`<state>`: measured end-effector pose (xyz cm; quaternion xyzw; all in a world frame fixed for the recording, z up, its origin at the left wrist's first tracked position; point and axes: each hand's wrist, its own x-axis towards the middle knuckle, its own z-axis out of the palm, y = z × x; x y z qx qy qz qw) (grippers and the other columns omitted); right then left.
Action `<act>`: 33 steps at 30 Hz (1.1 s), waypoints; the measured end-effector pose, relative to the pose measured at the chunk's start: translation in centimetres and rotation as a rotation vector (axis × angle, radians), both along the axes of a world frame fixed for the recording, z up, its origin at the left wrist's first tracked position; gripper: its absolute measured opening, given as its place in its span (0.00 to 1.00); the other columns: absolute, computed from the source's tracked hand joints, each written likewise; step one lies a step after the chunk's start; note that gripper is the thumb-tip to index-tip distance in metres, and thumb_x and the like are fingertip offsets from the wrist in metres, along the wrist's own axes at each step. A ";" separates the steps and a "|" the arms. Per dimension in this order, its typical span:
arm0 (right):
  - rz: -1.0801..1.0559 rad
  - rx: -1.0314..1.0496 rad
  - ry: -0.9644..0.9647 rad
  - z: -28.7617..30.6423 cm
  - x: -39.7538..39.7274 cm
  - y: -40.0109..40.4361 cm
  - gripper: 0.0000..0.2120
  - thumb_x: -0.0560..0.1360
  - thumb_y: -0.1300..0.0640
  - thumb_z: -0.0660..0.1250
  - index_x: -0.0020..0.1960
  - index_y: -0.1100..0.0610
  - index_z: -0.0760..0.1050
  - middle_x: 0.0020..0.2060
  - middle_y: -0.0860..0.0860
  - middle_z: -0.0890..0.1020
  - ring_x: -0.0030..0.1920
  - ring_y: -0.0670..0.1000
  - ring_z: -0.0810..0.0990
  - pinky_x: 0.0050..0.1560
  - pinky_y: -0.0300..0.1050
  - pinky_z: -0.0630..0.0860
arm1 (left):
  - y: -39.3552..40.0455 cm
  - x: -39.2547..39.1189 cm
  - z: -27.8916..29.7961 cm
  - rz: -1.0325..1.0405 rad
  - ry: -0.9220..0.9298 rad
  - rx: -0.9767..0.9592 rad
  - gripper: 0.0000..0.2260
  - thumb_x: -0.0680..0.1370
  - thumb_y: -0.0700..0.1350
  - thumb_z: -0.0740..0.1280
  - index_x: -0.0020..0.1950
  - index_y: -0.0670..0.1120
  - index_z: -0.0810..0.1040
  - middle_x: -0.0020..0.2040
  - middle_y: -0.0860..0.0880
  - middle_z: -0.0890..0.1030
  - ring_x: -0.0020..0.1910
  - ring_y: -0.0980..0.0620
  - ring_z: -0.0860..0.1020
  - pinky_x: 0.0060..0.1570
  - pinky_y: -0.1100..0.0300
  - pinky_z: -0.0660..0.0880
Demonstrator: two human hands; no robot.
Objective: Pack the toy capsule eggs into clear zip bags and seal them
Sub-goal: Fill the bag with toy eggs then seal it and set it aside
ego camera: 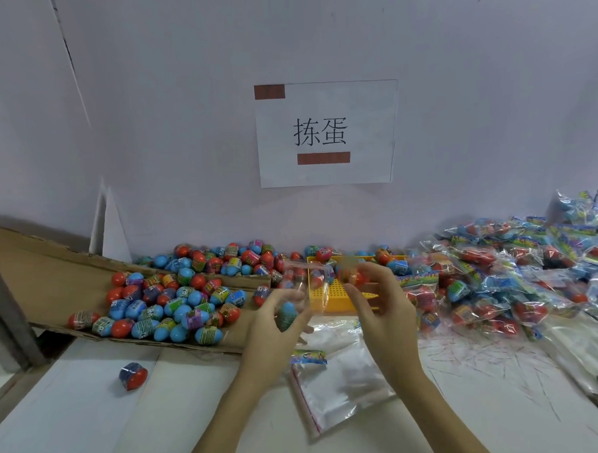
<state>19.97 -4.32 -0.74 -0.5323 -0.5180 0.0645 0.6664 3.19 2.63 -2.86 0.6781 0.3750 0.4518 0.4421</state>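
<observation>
My left hand point(278, 325) pinches a clear zip bag point(302, 284) that holds a blue capsule egg point(288, 316) near my palm. My right hand point(383, 298) is raised beside the bag's upper part and grips a red capsule egg point(353, 276) in its fingertips; this spot is motion-blurred. A large pile of loose red and blue eggs point(177, 293) lies on a flattened cardboard sheet point(35, 272) to the left. Empty clear zip bags point(342, 382) lie on the table below my hands.
A yellow perforated tray point(338, 294) stands behind my hands. Several filled bags point(505, 275) are heaped at the right. One lone egg point(133, 375) sits on the white table at the left. A paper sign point(326, 132) hangs on the wall.
</observation>
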 end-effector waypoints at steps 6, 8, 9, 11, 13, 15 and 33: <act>0.061 0.044 -0.261 0.6 -1.5 -0.1 0.14 0.80 0.61 0.69 0.64 0.51 0.79 0.57 0.44 0.79 0.37 0.48 0.83 0.37 0.40 0.81 | -1.0 -0.1 0.4 0.058 0.254 0.345 0.17 0.77 0.60 0.68 0.64 0.58 0.77 0.55 0.64 0.81 0.56 0.70 0.76 0.51 0.78 0.71; 0.093 -0.003 -0.283 0.4 -1.3 0.0 0.15 0.80 0.63 0.69 0.65 0.53 0.79 0.58 0.45 0.79 0.35 0.48 0.82 0.36 0.38 0.80 | -1.2 -0.1 0.6 0.057 0.283 0.400 0.20 0.78 0.58 0.67 0.68 0.53 0.77 0.57 0.62 0.81 0.54 0.70 0.76 0.52 0.79 0.70; 0.104 -0.030 -0.307 0.2 -1.1 0.0 0.15 0.80 0.63 0.69 0.65 0.53 0.79 0.59 0.46 0.79 0.35 0.48 0.82 0.35 0.37 0.79 | -1.3 -0.2 0.6 0.052 0.284 0.411 0.21 0.78 0.58 0.67 0.68 0.53 0.77 0.58 0.62 0.80 0.54 0.68 0.76 0.53 0.77 0.70; 0.115 -0.068 -0.355 0.0 -0.8 0.0 0.15 0.80 0.63 0.69 0.65 0.53 0.78 0.59 0.46 0.78 0.34 0.47 0.82 0.35 0.35 0.78 | -1.3 -0.3 0.7 0.044 0.276 0.404 0.21 0.78 0.58 0.67 0.69 0.52 0.77 0.59 0.60 0.81 0.57 0.62 0.78 0.56 0.70 0.75; 0.136 -0.083 -0.376 0.0 -0.7 -0.1 0.16 0.80 0.62 0.68 0.66 0.50 0.78 0.58 0.46 0.77 0.35 0.47 0.82 0.35 0.33 0.77 | -1.3 -0.4 0.7 0.039 0.261 0.382 0.22 0.78 0.57 0.67 0.70 0.52 0.76 0.61 0.58 0.82 0.61 0.58 0.79 0.59 0.59 0.78; 0.141 -0.094 -0.423 -0.1 -0.7 -0.2 0.16 0.81 0.60 0.67 0.68 0.49 0.77 0.58 0.46 0.76 0.35 0.46 0.81 0.37 0.32 0.77 | -1.2 -0.5 0.7 0.037 0.249 0.366 0.22 0.78 0.58 0.67 0.69 0.52 0.77 0.61 0.58 0.82 0.61 0.57 0.79 0.60 0.56 0.79; 0.154 -0.243 -0.521 0.0 -1.4 -0.4 0.15 0.80 0.50 0.69 0.66 0.45 0.76 0.61 0.35 0.75 0.38 0.41 0.79 0.39 0.30 0.75 | -1.1 -0.5 0.6 0.070 0.259 0.385 0.19 0.76 0.51 0.74 0.67 0.53 0.79 0.58 0.60 0.82 0.60 0.59 0.80 0.60 0.56 0.79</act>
